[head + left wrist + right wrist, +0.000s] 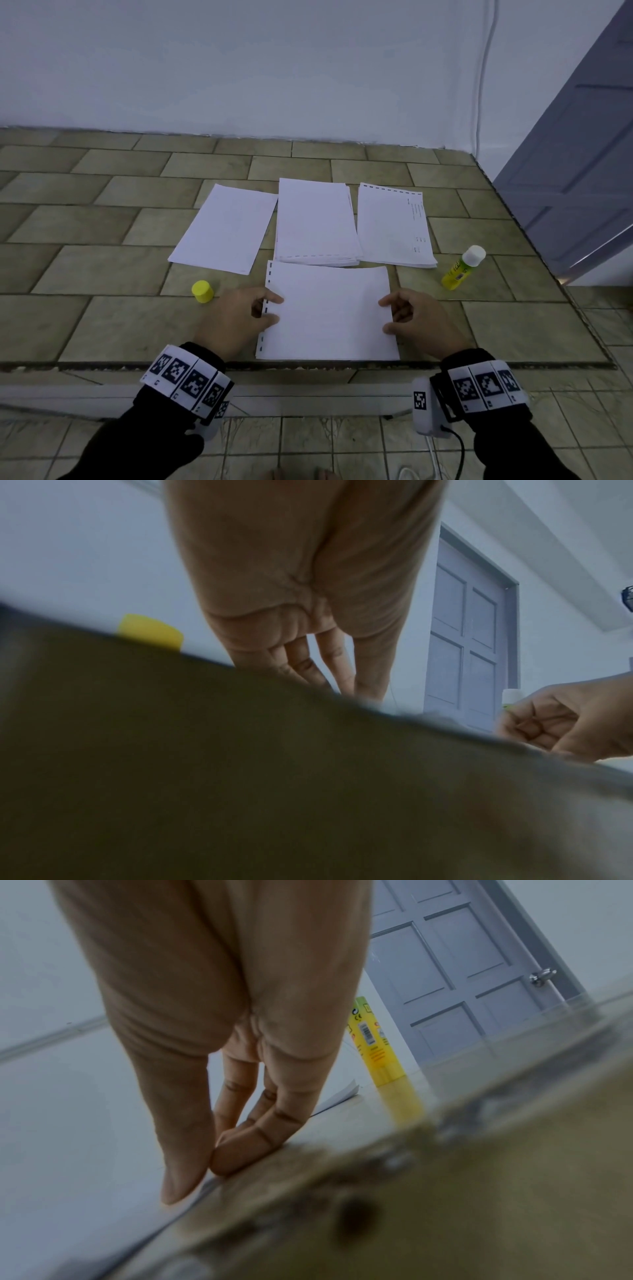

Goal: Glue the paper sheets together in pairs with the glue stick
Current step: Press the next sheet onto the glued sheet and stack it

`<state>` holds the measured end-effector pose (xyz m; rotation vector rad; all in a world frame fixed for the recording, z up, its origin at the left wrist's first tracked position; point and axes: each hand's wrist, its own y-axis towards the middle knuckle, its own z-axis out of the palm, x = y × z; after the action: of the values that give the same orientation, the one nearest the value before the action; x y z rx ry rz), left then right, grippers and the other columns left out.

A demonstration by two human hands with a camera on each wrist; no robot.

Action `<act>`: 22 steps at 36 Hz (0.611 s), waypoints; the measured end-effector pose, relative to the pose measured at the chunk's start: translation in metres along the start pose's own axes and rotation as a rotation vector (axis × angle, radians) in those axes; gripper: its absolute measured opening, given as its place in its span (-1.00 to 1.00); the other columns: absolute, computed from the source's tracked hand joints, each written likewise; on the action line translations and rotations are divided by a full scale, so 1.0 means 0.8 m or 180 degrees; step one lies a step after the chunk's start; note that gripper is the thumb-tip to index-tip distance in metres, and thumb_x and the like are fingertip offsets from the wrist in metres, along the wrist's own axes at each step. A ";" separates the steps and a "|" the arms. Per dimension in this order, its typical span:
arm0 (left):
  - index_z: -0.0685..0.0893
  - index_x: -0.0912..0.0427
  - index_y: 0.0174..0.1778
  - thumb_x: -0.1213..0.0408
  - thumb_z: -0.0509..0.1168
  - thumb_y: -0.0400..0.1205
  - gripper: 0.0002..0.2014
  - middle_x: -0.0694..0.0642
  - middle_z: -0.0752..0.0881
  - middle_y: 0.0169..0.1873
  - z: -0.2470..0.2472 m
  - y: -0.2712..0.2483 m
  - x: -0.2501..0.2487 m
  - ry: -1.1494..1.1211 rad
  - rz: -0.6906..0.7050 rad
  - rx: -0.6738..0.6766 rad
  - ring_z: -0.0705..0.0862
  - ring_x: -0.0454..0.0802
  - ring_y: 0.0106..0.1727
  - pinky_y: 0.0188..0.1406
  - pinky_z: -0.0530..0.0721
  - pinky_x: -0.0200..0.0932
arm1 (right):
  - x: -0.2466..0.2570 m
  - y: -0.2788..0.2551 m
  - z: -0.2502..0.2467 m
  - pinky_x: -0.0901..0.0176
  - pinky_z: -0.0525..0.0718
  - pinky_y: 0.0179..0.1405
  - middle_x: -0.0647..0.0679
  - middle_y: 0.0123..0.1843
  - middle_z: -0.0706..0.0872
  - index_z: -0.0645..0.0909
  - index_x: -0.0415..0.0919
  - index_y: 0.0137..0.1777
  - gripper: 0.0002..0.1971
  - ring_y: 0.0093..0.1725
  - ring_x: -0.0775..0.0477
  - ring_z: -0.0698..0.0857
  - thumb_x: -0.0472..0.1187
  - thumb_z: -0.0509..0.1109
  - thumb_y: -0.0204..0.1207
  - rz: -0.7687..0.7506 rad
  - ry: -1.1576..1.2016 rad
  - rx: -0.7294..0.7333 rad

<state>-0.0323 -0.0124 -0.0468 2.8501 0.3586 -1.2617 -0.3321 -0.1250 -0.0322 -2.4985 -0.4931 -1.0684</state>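
A white paper sheet (pixel 329 311) with a punched left edge lies near the table's front edge. My left hand (pixel 275 310) holds its left edge with thumb and forefinger on top; the wrist view shows the left hand (pixel 342 680) pointing down, tips hidden. My right hand (pixel 383 315) pinches the right edge, and in its wrist view the right hand (pixel 205 1172) has the thumb on the paper against curled fingers. The yellow glue stick (pixel 462 269) (pixel 377 1047) stands to the right, white end up. Its yellow cap (pixel 202 291) (pixel 150 631) stands apart on the left.
Behind the sheet lie a single sheet (pixel 224 229) at the left, a paper stack (pixel 317 222) in the middle and a printed stack (pixel 394 229) at the right. The tiled tabletop (pixel 102 274) meets a wall at the back. A grey door (pixel 582 171) stands right.
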 end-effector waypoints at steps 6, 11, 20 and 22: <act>0.66 -0.35 -0.09 0.24 0.52 0.52 -0.68 -0.10 0.73 -0.26 0.002 -0.001 0.001 -0.0066 -0.0031 0.0001 0.68 -0.13 -0.21 -0.19 0.69 -0.15 | -0.001 0.001 -0.001 0.48 0.59 -0.31 -0.01 -0.16 0.68 0.65 -0.04 0.04 -0.62 -0.21 0.13 0.65 -0.39 0.62 0.31 0.0000 -0.0002 0.0018; 0.67 -0.33 -0.08 0.25 0.52 0.52 -0.69 -0.11 0.68 -0.38 0.002 0.000 0.002 -0.0082 -0.0024 0.0004 0.62 -0.19 -0.33 -0.30 0.59 -0.25 | 0.002 0.000 0.000 0.50 0.58 -0.31 0.01 -0.14 0.68 0.64 -0.03 0.06 -0.63 -0.19 0.13 0.65 -0.37 0.61 0.33 0.0014 -0.0068 0.0047; 0.68 -0.34 -0.10 0.24 0.54 0.50 -0.70 0.02 0.76 -0.21 0.003 -0.001 0.006 -0.0093 -0.0012 0.0002 0.69 -0.07 -0.21 -0.16 0.74 -0.03 | 0.007 -0.002 0.000 0.52 0.59 -0.30 0.02 -0.16 0.67 0.65 -0.08 0.09 -0.63 -0.21 0.13 0.64 -0.39 0.60 0.33 0.0000 -0.0127 0.0013; 0.68 -0.35 -0.12 0.25 0.54 0.50 -0.68 0.00 0.72 -0.30 0.003 -0.002 0.007 -0.0114 0.0012 -0.0019 0.63 -0.13 -0.30 -0.25 0.68 -0.15 | 0.009 -0.003 0.000 0.51 0.60 -0.30 0.02 -0.16 0.67 0.64 -0.07 0.08 -0.63 -0.21 0.14 0.64 -0.39 0.60 0.33 0.0004 -0.0149 0.0011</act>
<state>-0.0310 -0.0102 -0.0523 2.8178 0.3556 -1.3067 -0.3288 -0.1218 -0.0266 -2.5254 -0.5062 -1.0099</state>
